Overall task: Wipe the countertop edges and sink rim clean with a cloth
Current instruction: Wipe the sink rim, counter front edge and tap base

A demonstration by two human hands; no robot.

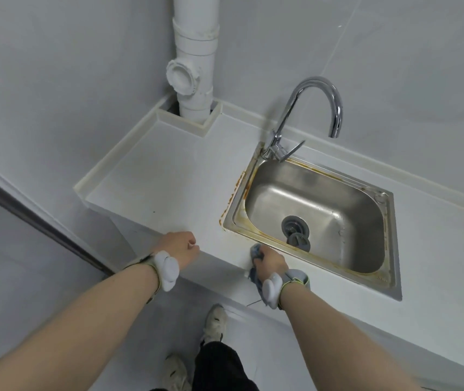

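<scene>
A white countertop holds a stainless steel sink whose rim shows rusty brown stains along the left and near sides. My right hand presses a crumpled blue-grey cloth onto the counter's front edge, just in front of the sink's near-left corner. My left hand rests as a closed fist on the front edge of the counter, to the left of the cloth, with nothing in it.
A chrome gooseneck tap stands at the sink's back-left corner. A white drain pipe rises through a boxed cut-out at the counter's back. Grey tiled walls enclose the counter. My shoes stand on the floor below.
</scene>
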